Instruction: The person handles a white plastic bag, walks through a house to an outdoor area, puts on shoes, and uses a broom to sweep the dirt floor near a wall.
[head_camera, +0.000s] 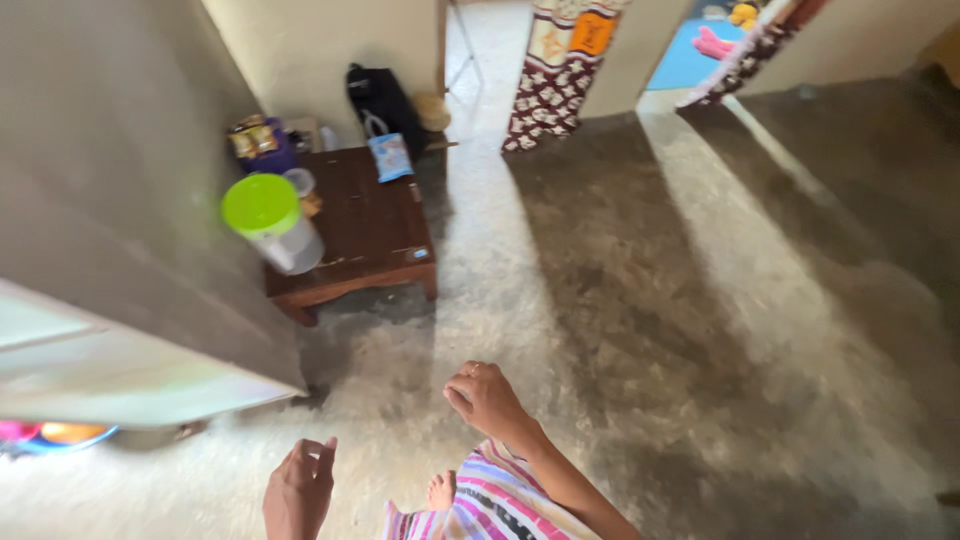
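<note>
My left hand (298, 490) hangs low at the bottom of the view, fingers loosely apart, holding nothing. My right hand (485, 398) is a little higher and to the right, fingers curled in loosely, with nothing seen in it. Both hover over the bare concrete floor (640, 300). Below them show my striped garment (500, 505) and a bare foot (441, 490). The nearest furniture is a low dark wooden table (370, 225), apart from both hands, up and to the left.
A clear jar with a green lid (272, 222) stands on the table's left edge, with a blue packet (390, 156) and snack packs behind. A black bag (380, 100) leans on the wall. A grey wall or door panel (120, 230) fills the left. Patterned curtains (555, 70) hang in doorways.
</note>
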